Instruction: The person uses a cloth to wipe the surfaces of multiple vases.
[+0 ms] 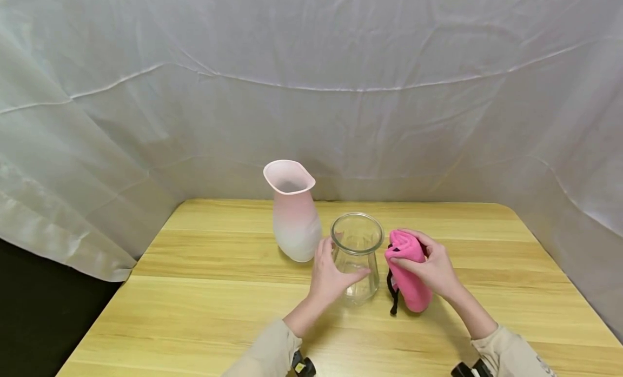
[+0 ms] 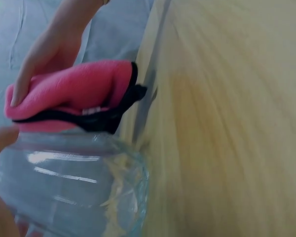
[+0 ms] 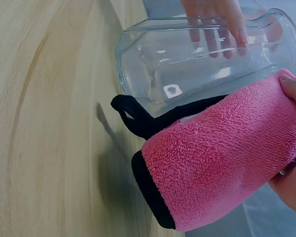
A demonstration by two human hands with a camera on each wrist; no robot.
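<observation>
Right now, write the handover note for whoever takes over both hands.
Left hand: fingers curled round the clear glass vase, which stands upright on the wooden table.
Right hand: grips the folded pink cloth, held right beside the vase.
Pink-and-white vase: upright behind, untouched.
Done: vase steadied, cloth in hand.
Left: cloth not yet inside the vase, so any wiping probably remains.

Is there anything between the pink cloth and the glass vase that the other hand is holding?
Nothing visible. The pink cloth, gripped by the right hand, sits right beside the glass vase, which the left hand holds.
</observation>
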